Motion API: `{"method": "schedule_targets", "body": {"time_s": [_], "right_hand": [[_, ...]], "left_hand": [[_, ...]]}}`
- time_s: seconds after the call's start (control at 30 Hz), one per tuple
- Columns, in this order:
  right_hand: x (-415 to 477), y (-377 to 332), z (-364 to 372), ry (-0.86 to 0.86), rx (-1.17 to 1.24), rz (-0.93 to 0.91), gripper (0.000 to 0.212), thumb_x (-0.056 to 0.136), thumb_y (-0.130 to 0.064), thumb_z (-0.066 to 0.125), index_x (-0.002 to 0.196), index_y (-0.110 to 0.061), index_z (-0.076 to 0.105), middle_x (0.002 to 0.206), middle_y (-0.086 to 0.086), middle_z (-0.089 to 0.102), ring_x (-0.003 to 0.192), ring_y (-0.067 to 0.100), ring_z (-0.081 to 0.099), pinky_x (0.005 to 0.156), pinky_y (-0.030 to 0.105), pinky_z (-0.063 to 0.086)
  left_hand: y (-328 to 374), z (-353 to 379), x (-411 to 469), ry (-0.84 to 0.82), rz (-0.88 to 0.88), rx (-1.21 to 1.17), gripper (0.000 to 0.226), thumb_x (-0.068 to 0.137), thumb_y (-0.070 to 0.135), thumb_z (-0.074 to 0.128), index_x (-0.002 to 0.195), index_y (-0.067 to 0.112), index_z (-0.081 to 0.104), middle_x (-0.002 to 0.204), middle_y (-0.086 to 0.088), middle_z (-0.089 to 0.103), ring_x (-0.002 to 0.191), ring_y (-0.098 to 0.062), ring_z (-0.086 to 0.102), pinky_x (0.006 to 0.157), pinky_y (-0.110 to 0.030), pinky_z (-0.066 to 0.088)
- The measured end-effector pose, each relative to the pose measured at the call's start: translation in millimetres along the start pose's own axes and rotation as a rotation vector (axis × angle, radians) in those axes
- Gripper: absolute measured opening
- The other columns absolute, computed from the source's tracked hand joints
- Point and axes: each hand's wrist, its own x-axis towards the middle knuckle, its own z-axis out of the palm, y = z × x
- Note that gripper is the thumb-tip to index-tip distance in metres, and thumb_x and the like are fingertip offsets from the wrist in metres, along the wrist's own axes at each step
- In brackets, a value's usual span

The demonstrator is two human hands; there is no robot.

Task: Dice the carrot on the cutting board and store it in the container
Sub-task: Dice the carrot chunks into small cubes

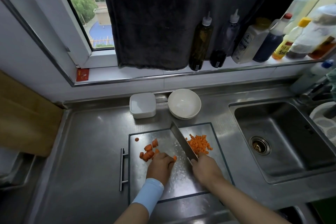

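Lower centre, right hand [205,166] gripping knife [182,142] on steel board [181,172], left hand [161,164] curled on carrot piece [175,158], chunks [148,152] left, dice [199,143] right, closed container [142,105] behind

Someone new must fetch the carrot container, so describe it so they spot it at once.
On the steel counter left of the sink, look behind the cutting board, by the back wall. Two white things stand there side by side. The container is the left one, square and lidded; the bowl beside it is round and open.
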Motion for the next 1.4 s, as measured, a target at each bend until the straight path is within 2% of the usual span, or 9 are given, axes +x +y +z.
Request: {"method": "schedule_targets", "body": {"time_s": [0.13,0.27,0.4,0.67,0.8,0.87,0.97,1.1,1.4], "right_hand": [[-13,-8,5,-0.02,-0.108,-0.106,0.022,0.101,-0.038,0.044,0.109,-0.021,0.055,0.103,0.002,0.068,0.091,0.024,0.064,0.078,0.036,0.052],[-24,-10,14,0.009,-0.189,-0.144,0.027,0.101,-0.032,0.041,0.122,-0.017,0.051,0.107,0.004,0.067,0.097,0.024,0.065,0.079,0.034,0.049],[-27,-13,15,0.03,-0.23,-0.126,0.033,0.1,-0.025,0.039,0.131,-0.016,0.048,0.109,0.004,0.067,0.099,0.025,0.066,0.083,0.036,0.051],[-26,-10,9,0.01,-0.194,-0.114,0.024,0.1,-0.023,0.043,0.121,-0.019,0.053,0.109,0.002,0.067,0.097,0.022,0.065,0.081,0.031,0.051],[-15,-10,5,-0.072,-0.171,-0.087,0.016,0.098,-0.021,0.046,0.108,-0.017,0.059,0.109,0.005,0.067,0.098,0.023,0.065,0.075,0.027,0.045],[-10,-12,6,-0.1,-0.157,-0.075,0.013,0.099,-0.023,0.048,0.102,-0.019,0.059,0.108,0.005,0.068,0.097,0.023,0.066,0.074,0.026,0.045],[-5,-16,10,-0.099,-0.122,-0.078,0.016,0.101,-0.031,0.048,0.105,-0.019,0.059,0.106,0.004,0.069,0.094,0.022,0.066,0.073,0.025,0.043],[-4,-23,6,-0.085,-0.097,-0.104,0.016,0.101,-0.039,0.046,0.098,-0.024,0.052,0.103,0.002,0.067,0.089,0.022,0.062,0.072,0.029,0.044],[-21,-19,10,-0.052,-0.145,-0.077,0.028,0.1,-0.027,0.044,0.123,-0.015,0.053,0.117,0.005,0.065,0.107,0.026,0.063,0.086,0.033,0.049]], "left_hand": [[11,-2,6,-0.004,0.017,-0.003,0.019,0.093,0.024,0.058,0.099,0.024,0.076,0.11,0.005,0.067,0.102,-0.016,0.058,0.086,-0.02,0.045],[13,-6,13,-0.072,0.005,0.042,0.025,0.095,0.023,0.052,0.106,0.024,0.074,0.118,0.003,0.065,0.11,-0.016,0.057,0.093,-0.022,0.044],[13,-8,17,-0.11,-0.011,0.066,0.025,0.096,0.022,0.051,0.109,0.023,0.073,0.116,0.003,0.067,0.107,-0.018,0.06,0.092,-0.024,0.047],[12,-6,20,-0.117,-0.017,0.069,0.023,0.096,0.026,0.053,0.108,0.026,0.072,0.113,0.005,0.067,0.101,-0.016,0.062,0.089,-0.023,0.049],[13,-5,21,-0.096,-0.011,0.051,0.021,0.096,0.025,0.055,0.108,0.026,0.072,0.113,0.007,0.067,0.098,-0.014,0.062,0.085,-0.015,0.044],[14,-6,21,-0.09,-0.001,0.053,0.022,0.097,0.025,0.054,0.11,0.026,0.071,0.114,0.007,0.066,0.099,-0.014,0.061,0.085,-0.014,0.043],[14,-7,21,-0.108,-0.008,0.057,0.022,0.097,0.024,0.053,0.11,0.024,0.071,0.115,0.007,0.065,0.099,-0.015,0.061,0.086,-0.017,0.046],[15,-10,20,-0.137,-0.011,0.061,0.023,0.096,0.024,0.053,0.108,0.024,0.073,0.114,0.005,0.065,0.098,-0.016,0.061,0.086,-0.02,0.048],[14,-9,22,-0.151,-0.02,0.058,0.022,0.095,0.021,0.053,0.101,0.021,0.074,0.11,0.003,0.067,0.096,-0.019,0.063,0.083,-0.02,0.048]]}}
